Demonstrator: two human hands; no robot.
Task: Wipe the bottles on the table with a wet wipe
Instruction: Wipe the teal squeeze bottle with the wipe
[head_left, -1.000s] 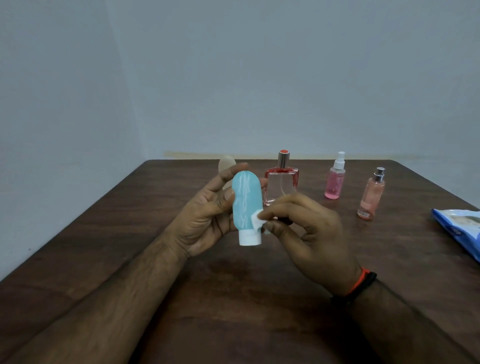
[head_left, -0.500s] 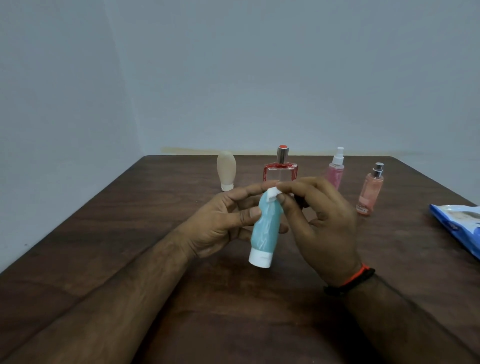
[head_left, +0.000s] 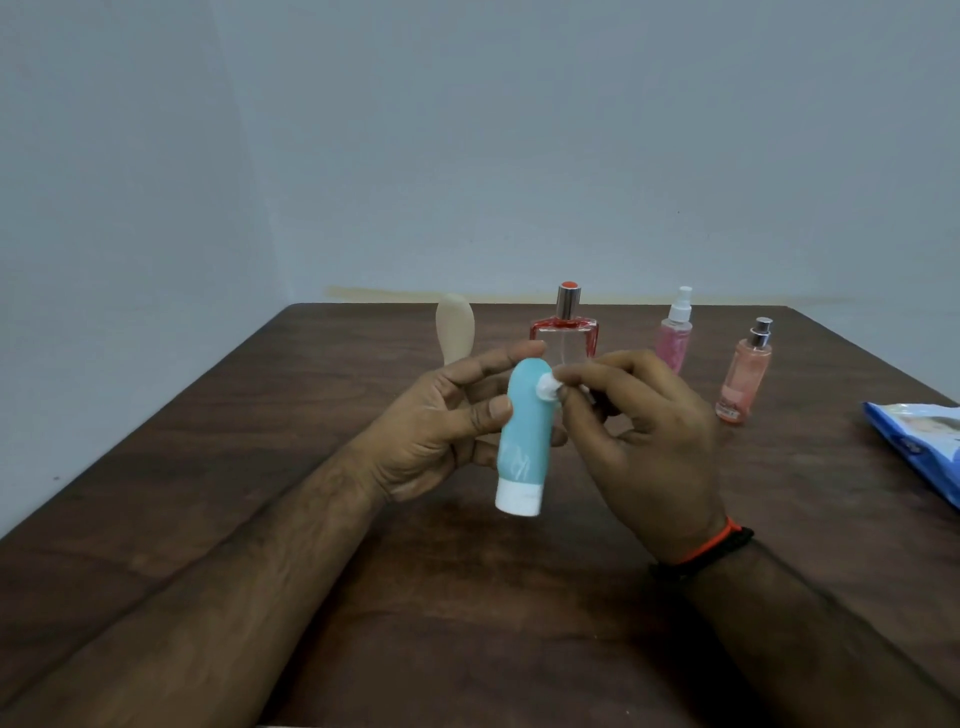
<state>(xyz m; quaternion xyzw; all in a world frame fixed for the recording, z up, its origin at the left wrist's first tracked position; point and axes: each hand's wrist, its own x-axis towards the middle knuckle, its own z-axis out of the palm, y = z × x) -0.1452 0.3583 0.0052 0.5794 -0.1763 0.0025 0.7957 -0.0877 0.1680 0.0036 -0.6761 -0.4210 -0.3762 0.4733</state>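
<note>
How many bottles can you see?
5. The teal bottle is held in the left hand. On the table's far side stand the beige bottle, red perfume, pink spray and peach spray. None seem hidden.

Plain bare room, kind unclear, blank grey walls (head_left: 467, 156), dark wooden table (head_left: 519, 623)

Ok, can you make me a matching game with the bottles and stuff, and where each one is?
Things:
1. teal tube bottle
2. beige tube bottle
3. wet wipe
4. blue wipes packet

Places:
A. lying at the table's right edge
B. held in the left hand
C. standing at the back left
D. pinched by the right hand

Pairs: 1-B, 2-C, 3-D, 4-A
</note>
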